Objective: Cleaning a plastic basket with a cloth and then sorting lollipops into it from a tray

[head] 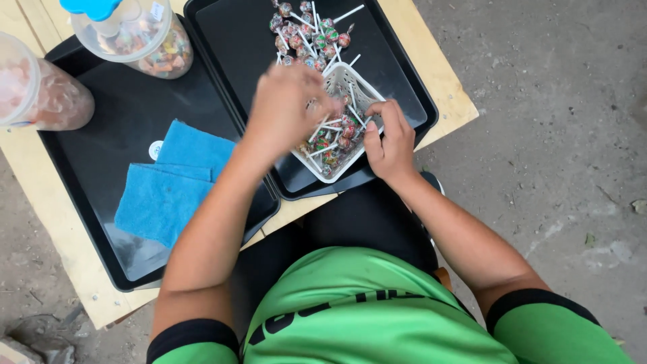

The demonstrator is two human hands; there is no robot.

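The left hand hovers over a small white plastic basket with latticed walls, its fingers curled downward into the heap of lollipops inside; the hand is blurred, so whether those fingers are pinched on a stick cannot be told. The right hand rests at the basket's near right edge, fingers bent and together against the rim. The lollipops are round, wrapped in glossy multicoloured foil, with thin white sticks poking out at all angles. The basket sits on a smooth black plastic tray with a raised lip. Farther up the same tray lies a loose pile of lollipops, apart from the basket. A second black tray lies just beside it, carrying a folded blue terry cloth with a nubby pile, and two clear plastic jars of candy. Both trays lie on a pale wooden surface over rough concrete ground.
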